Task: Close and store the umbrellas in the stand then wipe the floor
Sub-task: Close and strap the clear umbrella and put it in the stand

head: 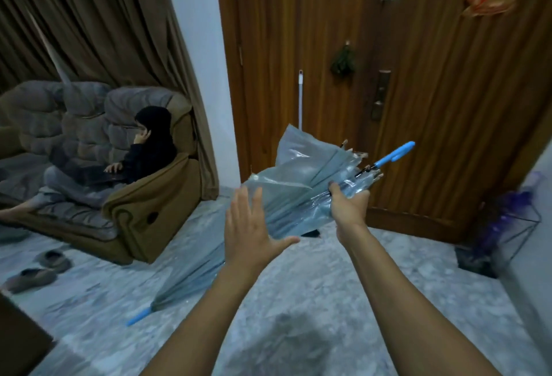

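Note:
A clear bluish umbrella (295, 178) with a blue handle (397, 151) and blue tip (138, 317) is folded and slanted across the middle, tip low at the left, handle up at the right. My right hand (348, 205) grips its gathered canopy near the handle end. My left hand (251, 226) is spread flat against the loose canopy, fingers apart. A wire umbrella stand (521, 228) at the right edge holds a purple umbrella (497, 226). A white mop handle (300, 98) leans on the wooden door.
A brown sofa (143, 211) stands at the left with a person sitting on it. A pair of slippers (38, 268) lies on the speckled marble floor (298, 301). The wooden door (418, 77) fills the back. A dark furniture corner (21, 334) is at the lower left.

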`<move>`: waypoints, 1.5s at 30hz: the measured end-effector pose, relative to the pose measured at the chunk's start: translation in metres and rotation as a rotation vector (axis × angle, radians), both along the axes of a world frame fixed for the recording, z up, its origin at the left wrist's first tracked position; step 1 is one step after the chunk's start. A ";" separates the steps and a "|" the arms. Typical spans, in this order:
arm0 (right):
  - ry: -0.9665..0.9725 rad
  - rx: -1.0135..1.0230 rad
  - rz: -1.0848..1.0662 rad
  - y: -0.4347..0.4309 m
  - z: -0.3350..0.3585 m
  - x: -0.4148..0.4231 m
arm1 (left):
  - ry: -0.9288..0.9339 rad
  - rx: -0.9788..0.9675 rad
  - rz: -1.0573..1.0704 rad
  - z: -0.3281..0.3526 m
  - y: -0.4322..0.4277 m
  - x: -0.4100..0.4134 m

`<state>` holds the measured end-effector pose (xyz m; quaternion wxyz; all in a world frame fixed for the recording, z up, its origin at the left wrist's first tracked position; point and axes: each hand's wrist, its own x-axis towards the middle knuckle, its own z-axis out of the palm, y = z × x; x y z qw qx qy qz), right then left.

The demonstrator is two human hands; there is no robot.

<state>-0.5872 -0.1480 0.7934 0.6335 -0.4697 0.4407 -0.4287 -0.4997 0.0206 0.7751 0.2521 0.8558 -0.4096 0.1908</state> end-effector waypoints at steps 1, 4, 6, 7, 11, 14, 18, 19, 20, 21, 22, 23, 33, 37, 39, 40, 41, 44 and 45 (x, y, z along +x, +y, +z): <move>0.011 -0.022 0.010 -0.016 0.001 -0.005 | 0.092 0.067 -0.001 0.003 -0.019 0.003; -0.009 -0.053 0.056 -0.069 0.005 -0.021 | 0.362 0.160 -0.090 0.012 -0.080 0.005; -0.033 -0.067 0.088 -0.102 0.010 -0.034 | 0.490 0.173 -0.165 0.017 -0.118 0.001; -0.041 -0.075 0.104 -0.118 0.012 -0.041 | 0.513 0.189 -0.203 0.017 -0.136 -0.002; -0.099 -0.122 0.152 -0.174 0.017 -0.065 | 0.590 0.279 -0.309 0.019 -0.203 -0.016; -0.134 -0.149 0.175 -0.203 0.021 -0.081 | 0.746 0.298 -0.415 0.019 -0.244 -0.021; -0.148 -0.197 0.167 -0.243 0.025 -0.089 | 0.822 0.145 -0.550 0.015 -0.291 -0.029; -0.142 -0.215 0.140 -0.252 0.026 -0.089 | 0.815 0.093 -0.559 0.014 -0.302 -0.032; -0.123 -0.235 0.107 -0.262 0.025 -0.087 | 0.799 0.050 -0.564 0.012 -0.313 -0.036; -0.101 -0.249 0.077 -0.271 0.026 -0.085 | 0.773 0.029 -0.560 0.011 -0.325 -0.038; -0.066 -0.262 0.048 -0.283 0.025 -0.083 | 0.736 0.020 -0.552 0.009 -0.337 -0.039; -0.018 -0.276 0.016 -0.293 0.025 -0.080 | 0.690 0.018 -0.539 0.008 -0.349 -0.039; 0.361 -0.379 -0.185 -0.353 0.021 -0.030 | 0.438 0.031 -0.406 -0.002 -0.476 0.002; 0.285 -0.176 -0.157 -0.387 0.020 0.008 | 0.429 0.011 -0.420 -0.011 -0.505 0.017; 0.262 -0.110 -0.176 -0.401 0.018 0.019 | 0.410 -0.006 -0.406 -0.017 -0.513 0.025; 0.238 -0.086 -0.164 -0.407 0.017 0.023 | 0.399 -0.013 -0.399 -0.020 -0.516 0.029; 0.219 -0.069 -0.142 -0.410 0.016 0.028 | 0.393 -0.006 -0.389 -0.023 -0.521 0.034; 0.119 -0.011 -0.060 -0.417 0.013 0.038 | 0.419 -0.013 -0.374 -0.031 -0.532 0.050; 0.038 0.031 -0.028 -0.417 0.013 0.041 | 0.447 -0.035 -0.382 -0.032 -0.534 0.055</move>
